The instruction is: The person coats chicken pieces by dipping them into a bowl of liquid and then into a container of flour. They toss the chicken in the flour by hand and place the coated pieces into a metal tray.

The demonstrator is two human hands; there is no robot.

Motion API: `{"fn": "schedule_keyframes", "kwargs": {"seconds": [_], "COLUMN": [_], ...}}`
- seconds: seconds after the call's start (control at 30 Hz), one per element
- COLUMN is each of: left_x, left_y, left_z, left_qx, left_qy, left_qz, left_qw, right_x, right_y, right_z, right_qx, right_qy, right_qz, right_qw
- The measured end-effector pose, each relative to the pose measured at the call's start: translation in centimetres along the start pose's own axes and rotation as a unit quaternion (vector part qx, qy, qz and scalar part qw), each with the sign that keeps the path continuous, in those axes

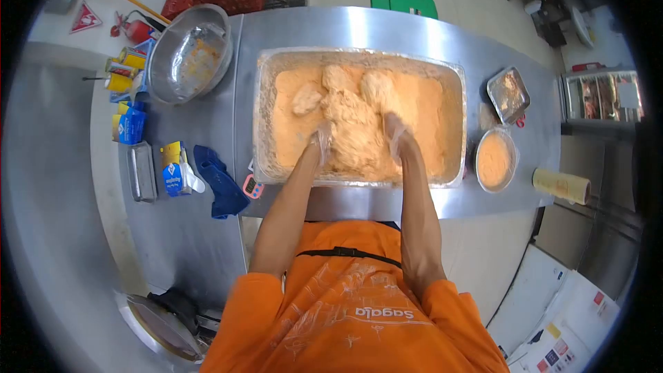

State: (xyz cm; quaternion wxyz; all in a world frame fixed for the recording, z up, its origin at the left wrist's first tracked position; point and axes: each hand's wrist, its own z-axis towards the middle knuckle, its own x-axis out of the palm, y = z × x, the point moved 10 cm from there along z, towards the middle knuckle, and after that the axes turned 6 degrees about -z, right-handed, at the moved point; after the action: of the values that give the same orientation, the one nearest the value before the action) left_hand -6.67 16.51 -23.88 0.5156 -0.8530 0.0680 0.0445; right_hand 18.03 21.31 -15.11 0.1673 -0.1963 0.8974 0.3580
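A large rectangular metal pan (464,124) holds orange-tinted breading flour (425,107). Several flour-coated pieces, which look like chicken (353,124), are heaped in its middle, with a separate coated piece (307,99) at the left. My left hand (322,138), in a clear plastic glove, presses in at the left side of the heap. On the heap's right side is my right hand (394,131), gloved the same way. Flour and coated pieces hide most of the fingers of both hands, so their grip does not show.
Left of the pan are a big metal bowl (219,48), a blue cloth (217,183) and a pink timer (253,186). To the right stand a tub of orange powder (495,160), a small metal tray (509,97) and a yellowish roll (561,186) near the table edge.
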Motion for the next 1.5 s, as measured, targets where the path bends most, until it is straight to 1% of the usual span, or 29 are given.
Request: {"fn": "schedule_keyframes", "kwargs": {"seconds": [0.07, 0.1, 0.13, 0.2, 0.23, 0.3, 0.37, 0.4, 0.47, 0.53, 0.6, 0.7, 0.77, 0.8, 0.83, 0.87, 0.9, 1.0, 1.03, 1.1, 1.17, 1.2, 1.27, 1.3, 1.33, 1.37, 1.4, 1.47, 1.5], "left_x": [-3.4, -4.5, -4.8, -4.9, -5.2, -4.3, -2.0, -0.6, 2.1, 2.8, 0.9, -6.2, -11.1, -12.6, -13.0, -12.7, -11.6, -6.8, -5.1, -2.2, 0.2, 0.9, 1.1, 0.8, -0.3, -1.5, -3.0, -6.4, -8.5], "left_y": [-0.9, -1.4, -1.9, 5.9, 7.2, 5.6, 3.2, 2.2, 0.8, -0.1, 0.1, 0.6, -0.3, -0.8, -1.4, -2.2, -2.3, -4.4, -5.9, -6.4, -6.9, -6.8, -6.0, -5.2, -5.8, -6.5, -7.8, -7.8, -5.6], "left_z": [-1.4, -2.2, -3.1, 1.1, 1.5, 0.4, -1.0, -1.1, -0.4, 0.2, -0.1, -0.3, 0.8, 1.4, 2.0, 2.9, 3.3, 4.3, 4.4, 4.4, 3.4, 3.7, 4.6, 4.7, 4.8, 4.6, 3.2, 3.4, 4.0], "left_qx": [0.135, 0.203, 0.27, 0.132, 0.059, -0.053, -0.126, -0.138, -0.147, -0.132, -0.12, -0.116, -0.115, -0.111, -0.098, -0.076, -0.054, 0.038, 0.066, 0.005, -0.111, -0.096, -0.067, -0.054, 0.038, 0.125, 0.281, 0.207, -0.026], "left_qy": [-0.072, -0.106, -0.139, -0.064, -0.031, 0.013, 0.043, 0.054, 0.069, 0.068, 0.038, -0.06, -0.114, -0.122, -0.116, -0.104, -0.088, -0.043, -0.028, 0.027, 0.09, 0.099, 0.117, 0.125, 0.113, 0.081, 0.02, -0.067, -0.084], "left_qz": [0.208, 0.306, 0.399, 0.382, 0.368, 0.256, 0.121, 0.067, -0.039, -0.097, -0.086, 0.014, 0.075, 0.101, 0.124, 0.146, 0.162, 0.155, 0.134, 0.086, 0.047, 0.012, -0.054, -0.086, 0.017, 0.124, 0.354, 0.333, 0.069], "left_qw": [0.966, 0.924, 0.865, 0.913, 0.928, 0.965, 0.984, 0.987, 0.986, 0.984, 0.988, 0.991, 0.984, 0.981, 0.98, 0.981, 0.981, 0.986, 0.988, 0.996, 0.989, 0.99, 0.989, 0.987, 0.993, 0.981, 0.892, 0.918, 0.994], "right_x": [-2.7, -3.9, -4.8, -5.7, -4.4, -1.7, 2.4, 4.5, 6.5, 6.1, 4.1, 0.9, -1.7, -2.2, -5.8, -9.5, -11.1, -8.9, -6.9, -2.3, 1.5, 2.7, 3.1, 3.0, 3.3, 3.6, 3.4, 0.3, -1.9], "right_y": [1.0, 0.7, -0.7, -4.8, -6.1, -8.7, -9.8, -9.8, -7.4, -4.0, 0.1, 5.6, 8.9, 11.4, 9.3, 6.9, 4.0, -2.4, -4.9, -7.9, -11.0, -11.7, -11.1, -10.4, -8.7, -7.0, -2.2, 3.0, 4.5], "right_z": [-1.3, -1.5, -1.0, 0.8, 2.7, 5.9, 6.0, 5.0, 3.5, 1.9, -0.1, -2.3, -3.3, -4.4, -1.4, 0.9, 2.9, 15.6, 16.1, 14.0, 13.7, 13.9, 13.3, 12.3, 10.7, 8.9, 4.8, 0.2, 0.2], "right_qx": [0.018, 0.025, 0.018, 0.027, -0.03, -0.149, -0.102, -0.066, -0.054, -0.059, -0.072, -0.113, -0.186, -0.275, -0.15, -0.021, 0.0, -0.233, -0.059, -0.007, 0.037, 0.052, -0.012, -0.09, -0.144, -0.197, -0.227, -0.209, -0.163], "right_qy": [-0.021, -0.027, -0.026, -0.021, -0.007, -0.012, 0.002, 0.019, 0.02, 0.023, 0.024, 0.007, -0.037, -0.065, -0.034, -0.043, -0.09, -0.123, -0.04, -0.007, 0.013, 0.024, 0.008, -0.019, -0.02, -0.023, 0.001, 0.012, 0.001], "right_qz": [0.0, -0.002, -0.003, 0.005, -0.092, -0.283, -0.207, -0.191, -0.141, -0.091, -0.072, -0.121, -0.31, -0.492, -0.363, -0.218, -0.155, -0.106, -0.109, -0.024, 0.066, 0.107, 0.069, -0.012, -0.038, -0.063, -0.032, -0.067, -0.133], "right_qw": [1.0, 0.999, 1.0, 0.999, 0.995, 0.947, 0.973, 0.979, 0.988, 0.994, 0.995, 0.986, 0.932, 0.823, 0.919, 0.975, 0.984, 0.959, 0.991, 1.0, 0.997, 0.993, 0.998, 0.996, 0.989, 0.978, 0.973, 0.975, 0.978]}}
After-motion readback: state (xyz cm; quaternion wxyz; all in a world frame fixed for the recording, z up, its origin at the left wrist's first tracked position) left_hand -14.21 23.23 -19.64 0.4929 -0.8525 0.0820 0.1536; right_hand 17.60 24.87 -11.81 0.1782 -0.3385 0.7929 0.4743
